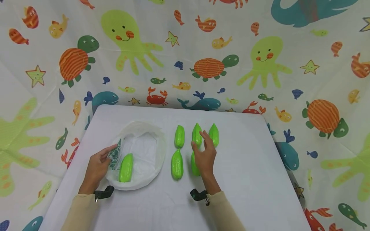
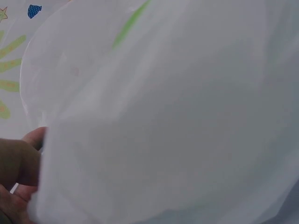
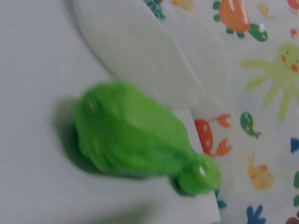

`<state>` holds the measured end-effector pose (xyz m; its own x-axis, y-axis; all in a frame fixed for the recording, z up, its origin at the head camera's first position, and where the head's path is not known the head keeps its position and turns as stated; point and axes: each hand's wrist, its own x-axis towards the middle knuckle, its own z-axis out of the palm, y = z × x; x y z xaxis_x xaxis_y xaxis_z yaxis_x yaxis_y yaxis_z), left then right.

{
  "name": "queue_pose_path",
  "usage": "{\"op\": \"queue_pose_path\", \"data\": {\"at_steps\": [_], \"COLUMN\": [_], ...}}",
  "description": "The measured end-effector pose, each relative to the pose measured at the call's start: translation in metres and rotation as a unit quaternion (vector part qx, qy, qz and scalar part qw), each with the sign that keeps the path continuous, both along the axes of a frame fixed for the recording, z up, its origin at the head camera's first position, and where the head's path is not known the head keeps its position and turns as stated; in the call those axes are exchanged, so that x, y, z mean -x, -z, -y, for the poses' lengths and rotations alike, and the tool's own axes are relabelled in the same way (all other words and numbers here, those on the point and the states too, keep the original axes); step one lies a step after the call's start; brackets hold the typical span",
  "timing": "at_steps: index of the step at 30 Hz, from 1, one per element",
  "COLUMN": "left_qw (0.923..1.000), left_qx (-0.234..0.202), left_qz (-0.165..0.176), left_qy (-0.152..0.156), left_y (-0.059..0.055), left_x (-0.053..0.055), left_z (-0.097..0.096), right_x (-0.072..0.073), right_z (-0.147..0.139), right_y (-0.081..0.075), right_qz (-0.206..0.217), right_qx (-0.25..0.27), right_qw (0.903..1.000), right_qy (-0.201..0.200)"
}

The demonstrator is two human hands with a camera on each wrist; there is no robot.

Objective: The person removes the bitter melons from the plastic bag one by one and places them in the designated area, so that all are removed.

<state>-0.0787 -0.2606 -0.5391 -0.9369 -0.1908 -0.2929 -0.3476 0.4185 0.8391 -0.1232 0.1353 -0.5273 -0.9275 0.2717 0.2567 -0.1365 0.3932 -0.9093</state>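
Observation:
A white, thin plastic bag (image 1: 145,186) stands on the table with its mouth spread into a round rim. My left hand (image 1: 96,166) pinches the left side of that rim, next to a green leaf-patterned patch (image 1: 114,157). One glossy green gourd-shaped piece (image 1: 126,168) lies inside. Right of the bag, similar green pieces (image 1: 177,164) lie in two rows. My right hand (image 1: 205,157) hovers over them, thumb and fingers spread apart with nothing between, partly hiding one green piece (image 1: 195,164). In the left wrist view, the bag wall (image 2: 163,130) covers most of the frame.
A white cloth covers the table (image 1: 245,179). Behind it hangs a curtain (image 1: 185,48) printed with sea animals. The right wrist view shows a green piece (image 3: 131,130) close up, with another (image 3: 200,175) touching its end and the bag (image 3: 140,51) beyond.

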Motion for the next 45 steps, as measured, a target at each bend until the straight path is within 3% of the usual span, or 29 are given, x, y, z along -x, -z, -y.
{"op": "queue_pose_path", "data": {"at_steps": [6, 13, 27, 37, 45], "left_qw": [1.0000, 1.0000, 1.0000, 0.9997, 0.9990], "left_qx": [-0.004, 0.000, -0.002, 0.018, 0.030], "left_qz": [0.005, -0.001, 0.001, -0.013, -0.026], "left_qy": [-0.003, 0.002, 0.001, 0.013, 0.019], "left_y": [0.000, 0.000, 0.004, 0.006, 0.005], "left_x": [0.001, 0.000, -0.002, -0.004, -0.003], "left_z": [0.000, 0.001, 0.001, 0.001, 0.002], "right_x": [-0.020, -0.043, -0.073, -0.084, -0.083], "right_z": [0.038, 0.083, 0.152, 0.185, 0.197], "right_y": [0.004, 0.010, 0.016, 0.025, 0.027], "right_qz": [-0.011, -0.019, 0.050, 0.054, 0.021], "right_qx": [0.018, 0.002, 0.006, -0.073, -0.144], "right_qw": [0.9991, 0.9966, 0.9800, 0.9578, 0.9439], "right_qy": [-0.038, -0.080, -0.193, -0.273, -0.297]}}
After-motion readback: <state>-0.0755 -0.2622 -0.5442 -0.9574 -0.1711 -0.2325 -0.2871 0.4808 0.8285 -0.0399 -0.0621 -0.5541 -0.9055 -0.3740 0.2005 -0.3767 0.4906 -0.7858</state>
